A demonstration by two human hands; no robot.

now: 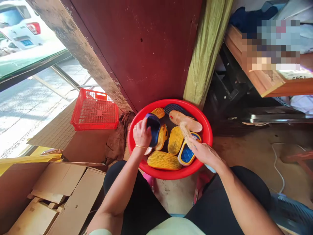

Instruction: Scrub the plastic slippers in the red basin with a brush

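A round red basin (209, 130) stands between my knees with several slippers in it. At its left side my left hand (142, 133) has its fingers closed on a dark blue slipper (153, 130). My right hand (205, 152) grips a scrubbing brush (186, 133), its pale bristles over the middle right of the basin and a light blue end showing behind the palm. Below the brush lies a blue-and-yellow slipper (187, 152), partly covered by my hand. Yellow slippers (164, 160) lie sole up near the front, and a peach shoe (182, 119) rests at the back.
A red plastic crate (96, 111) stands left of the basin on cardboard, beside a brown cloth (117, 140). An open cardboard box (58, 182) is at my left. Behind the basin rises a dark red door (146, 49); a wooden-edged table (264, 78) stands right.
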